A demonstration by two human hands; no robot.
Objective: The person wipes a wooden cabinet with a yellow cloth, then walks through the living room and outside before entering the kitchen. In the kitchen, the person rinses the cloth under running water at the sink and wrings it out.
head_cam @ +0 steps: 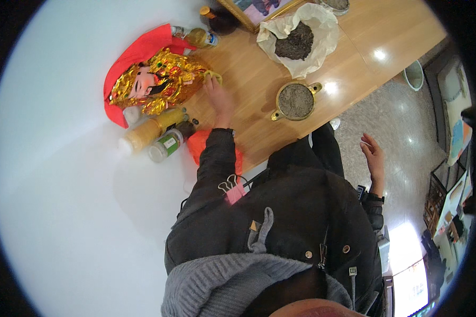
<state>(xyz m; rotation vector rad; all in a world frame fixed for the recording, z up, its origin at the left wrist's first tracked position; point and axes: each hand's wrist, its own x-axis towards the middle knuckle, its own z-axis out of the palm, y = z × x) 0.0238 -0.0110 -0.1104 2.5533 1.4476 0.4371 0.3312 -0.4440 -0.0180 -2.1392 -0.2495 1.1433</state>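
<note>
My left hand [219, 97] is slightly blurred and holds a small yellow cloth [214, 76] in its fingertips. The cloth is at the base of a gold deity statue [162, 81], which has a black beard and red ornaments. A red cloth [133, 51] is draped behind the statue. My right hand [373, 154] hangs beside my body over the floor, fingers loosely apart and holding nothing. In front of me on the wooden tabletop [246, 130] stands a two-handled brass incense burner [296, 101] filled with grey ash.
Crumpled paper [325, 33] holds a dark, loose heap [295, 41]. Behind it are a framed picture [248, 20], a dark bottle [224, 21] and a bottle of yellow liquid [200, 38]. A green-labelled jar [166, 146], a yellow bottle [150, 130] and a red plastic bag [197, 146] flank my left forearm.
</note>
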